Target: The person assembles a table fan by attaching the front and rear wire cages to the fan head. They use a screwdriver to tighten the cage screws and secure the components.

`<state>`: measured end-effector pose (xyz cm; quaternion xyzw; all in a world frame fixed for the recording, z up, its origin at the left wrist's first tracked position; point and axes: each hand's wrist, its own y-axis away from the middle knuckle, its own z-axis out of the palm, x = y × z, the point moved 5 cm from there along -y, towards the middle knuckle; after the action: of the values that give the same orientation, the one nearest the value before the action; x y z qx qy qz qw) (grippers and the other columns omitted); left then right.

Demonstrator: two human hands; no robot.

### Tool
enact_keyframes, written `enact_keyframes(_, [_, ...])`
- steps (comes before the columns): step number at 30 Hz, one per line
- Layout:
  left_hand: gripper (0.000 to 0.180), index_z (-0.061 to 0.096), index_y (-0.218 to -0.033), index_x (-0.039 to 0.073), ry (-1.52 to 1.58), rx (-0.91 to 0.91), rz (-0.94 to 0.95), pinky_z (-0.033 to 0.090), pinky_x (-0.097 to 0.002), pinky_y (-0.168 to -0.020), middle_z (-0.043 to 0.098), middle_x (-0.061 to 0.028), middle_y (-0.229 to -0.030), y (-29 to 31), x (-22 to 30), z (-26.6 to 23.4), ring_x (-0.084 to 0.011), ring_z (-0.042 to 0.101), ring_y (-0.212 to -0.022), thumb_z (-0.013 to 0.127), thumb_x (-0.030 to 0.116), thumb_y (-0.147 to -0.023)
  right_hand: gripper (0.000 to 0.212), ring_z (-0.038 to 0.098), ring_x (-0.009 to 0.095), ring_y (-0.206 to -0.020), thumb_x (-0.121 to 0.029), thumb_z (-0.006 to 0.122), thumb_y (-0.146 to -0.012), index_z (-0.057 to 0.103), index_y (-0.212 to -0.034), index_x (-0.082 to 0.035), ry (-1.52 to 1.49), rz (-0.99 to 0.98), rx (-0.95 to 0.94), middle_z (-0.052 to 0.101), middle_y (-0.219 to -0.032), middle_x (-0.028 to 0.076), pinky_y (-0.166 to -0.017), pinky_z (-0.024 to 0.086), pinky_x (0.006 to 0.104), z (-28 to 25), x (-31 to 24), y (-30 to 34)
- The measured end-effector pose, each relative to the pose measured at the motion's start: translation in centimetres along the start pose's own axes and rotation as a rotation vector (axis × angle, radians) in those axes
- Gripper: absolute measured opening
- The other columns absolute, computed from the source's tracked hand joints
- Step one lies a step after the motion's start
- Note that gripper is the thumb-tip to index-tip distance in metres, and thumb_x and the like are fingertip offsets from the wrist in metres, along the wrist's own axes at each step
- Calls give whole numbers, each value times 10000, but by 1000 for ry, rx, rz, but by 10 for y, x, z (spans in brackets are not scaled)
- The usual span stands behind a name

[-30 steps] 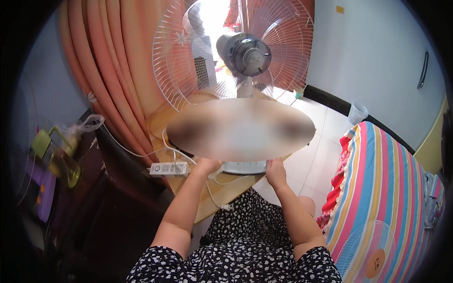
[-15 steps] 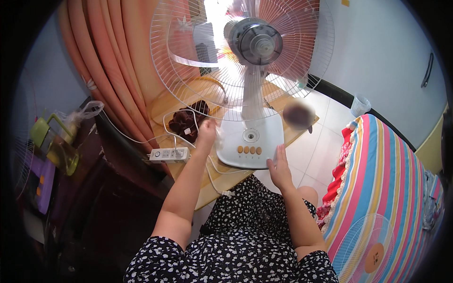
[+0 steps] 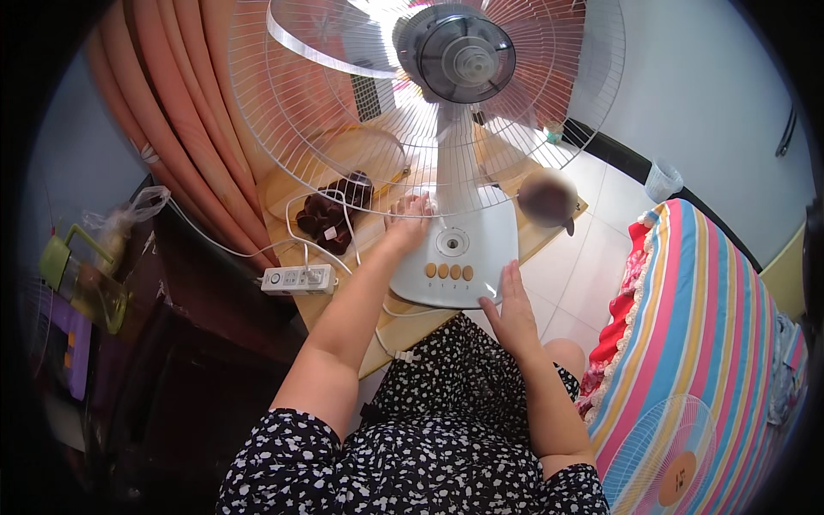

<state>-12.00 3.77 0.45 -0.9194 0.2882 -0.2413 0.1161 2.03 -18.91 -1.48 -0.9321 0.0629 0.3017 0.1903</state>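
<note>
A pale blue-white fan base [image 3: 481, 257] with several tan buttons stands on the small wooden table, its post rising to a fan head [image 3: 468, 60] in a wire cage. No front guard or blades show on the head. My left hand [image 3: 409, 225] is over the base's far left part beside the post, fingers curled on a thin white tissue-like piece [image 3: 431, 202], which is mostly hidden. With fingers stretched and thumb apart, my right hand [image 3: 512, 313] rests against the base's near right edge.
A white power strip [image 3: 298, 280] with cables, a dark brown bunched item [image 3: 330, 215] and a dark round object [image 3: 548, 199] lie on the wooden table [image 3: 343, 343]. A loose fan guard [image 3: 657, 455] leans on the striped bed cover [image 3: 687, 326]. An orange curtain [image 3: 184, 129] hangs left.
My left hand has moved right and away from me, from the base's left edge to beside the post. My right hand stays at the near right edge. The view has shifted slightly.
</note>
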Motion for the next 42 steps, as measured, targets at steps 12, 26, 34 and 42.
enact_keyframes(12, [335, 567, -1076, 2, 518, -165, -88, 388, -425, -938, 561, -230, -1113, -91, -53, 58, -369, 506, -1077, 423, 244, -895, 704, 230, 338, -1337, -292, 584, -855, 252, -1355, 76, -51, -6, 29, 209, -1440, 237, -1075, 250, 366, -7, 5, -1])
enact_keyframes(26, [358, 519, -1119, -33, -243, -122, -3, 373, -417, -943, 470, -264, -1180, -28, 3, 14, -391, 450, -1103, 411, 242, -917, 694, 287, 358, -1303, -295, 596, -844, 281, -1347, 65, -35, -19, 56, 239, -1428, 237, -1056, 276, 379, 2, 5, -2])
enact_keyframes(34, [166, 608, -916, 3, 70, -60, 198, 442, -412, -822, 547, -187, -988, 26, 94, -21, -342, 508, -981, 556, 112, -803, 648, 290, 353, -1302, -389, 534, -863, 331, -1355, -20, 107, 77, -8, 275, -1422, 209, -1064, 244, 424, -20, -1, 20])
enact_keyframes(42, [260, 603, -920, 9, 752, -392, 195, 442, -329, -661, 595, -64, -795, 93, 187, 17, -183, 547, -719, 455, 222, -931, 509, 331, 291, -1288, -333, 511, -869, 445, -1281, -41, 487, 290, 131, 417, -1347, 142, -1082, 196, 443, -158, 39, 151])
